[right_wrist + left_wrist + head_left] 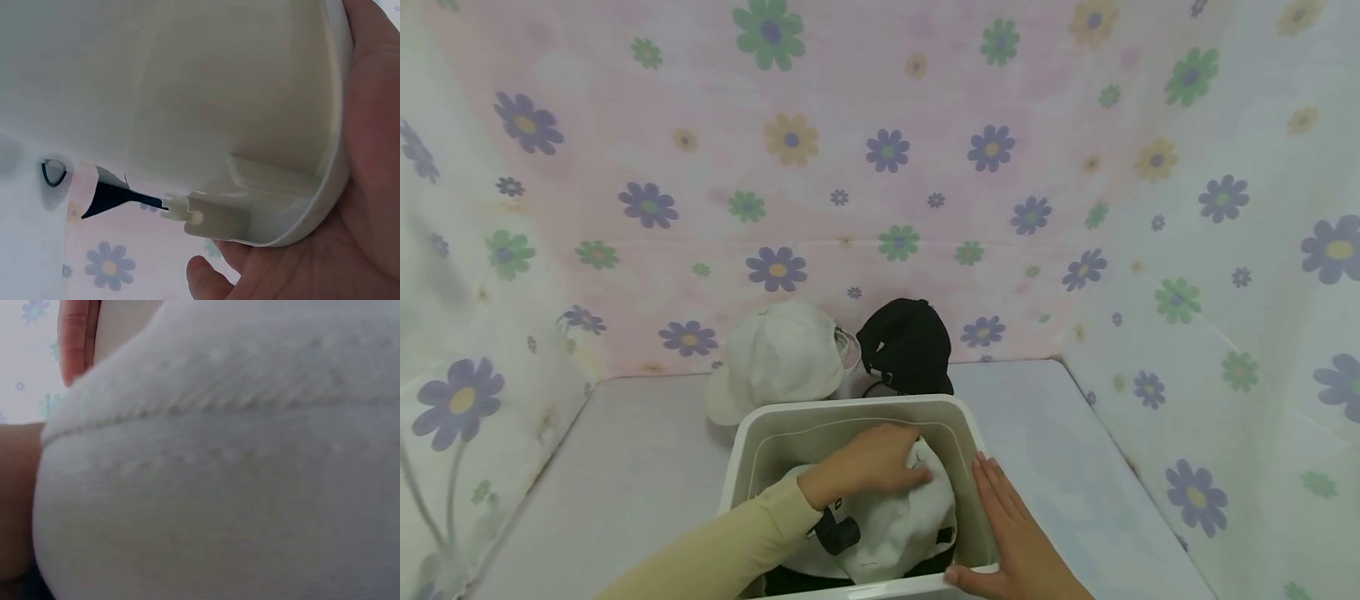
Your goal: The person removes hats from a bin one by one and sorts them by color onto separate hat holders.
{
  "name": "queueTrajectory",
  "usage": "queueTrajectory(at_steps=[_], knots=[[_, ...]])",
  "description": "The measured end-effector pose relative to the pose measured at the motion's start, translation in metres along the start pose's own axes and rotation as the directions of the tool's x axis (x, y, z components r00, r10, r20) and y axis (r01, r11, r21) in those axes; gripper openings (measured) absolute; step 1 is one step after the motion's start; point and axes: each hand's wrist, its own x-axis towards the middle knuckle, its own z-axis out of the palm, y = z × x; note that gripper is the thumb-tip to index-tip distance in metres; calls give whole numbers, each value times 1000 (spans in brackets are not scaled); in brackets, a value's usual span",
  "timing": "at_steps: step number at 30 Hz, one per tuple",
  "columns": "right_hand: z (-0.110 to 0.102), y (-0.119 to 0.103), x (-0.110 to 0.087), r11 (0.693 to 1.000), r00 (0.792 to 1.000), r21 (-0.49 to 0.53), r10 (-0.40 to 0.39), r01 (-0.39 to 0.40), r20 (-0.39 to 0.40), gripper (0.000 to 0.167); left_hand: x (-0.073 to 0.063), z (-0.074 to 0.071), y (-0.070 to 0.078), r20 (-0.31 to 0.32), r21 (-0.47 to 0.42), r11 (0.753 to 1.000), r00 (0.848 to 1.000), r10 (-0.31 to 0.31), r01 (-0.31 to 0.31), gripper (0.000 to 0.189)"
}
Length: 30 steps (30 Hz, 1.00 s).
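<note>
Head looks down ahead; wrist views close; head, right share bin (820, 433).

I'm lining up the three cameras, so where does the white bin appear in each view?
Head: the white bin sits at the lower centre.
Left wrist: apparently only a pale strip of it, at the top edge, left of centre.
Right wrist: it fills much of the picture, its curved rim toward the right.
Shared landmark: the right hand, beside the bin in all three.
</note>
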Motion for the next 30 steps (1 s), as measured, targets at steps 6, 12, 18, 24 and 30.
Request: queueTrajectory(at_steps=[6,12,18,24,30], knots=[[1,-1,1,1000,1000,15,-19,20,-11,114,-2,-5,-2,6,-6,998,998,66,-66,16],[4,3,-1,999,998,-7,-39,39,-41,113,-1,-7,2,36,14,999,998,50,-50,17],[6,7,-1,994,994,76,-77,83,-77,114,1,-10,8,82,27,1000,997,0,-3,24],[4,7,0,986,993,137,-82,93,-82,113,3,-11,9,121,50,999,993,-9,3,43],[6,4,-1,991,996,118,-59,68,-71,113,-1,-8,6,133,79,996,991,31,-42,42]])
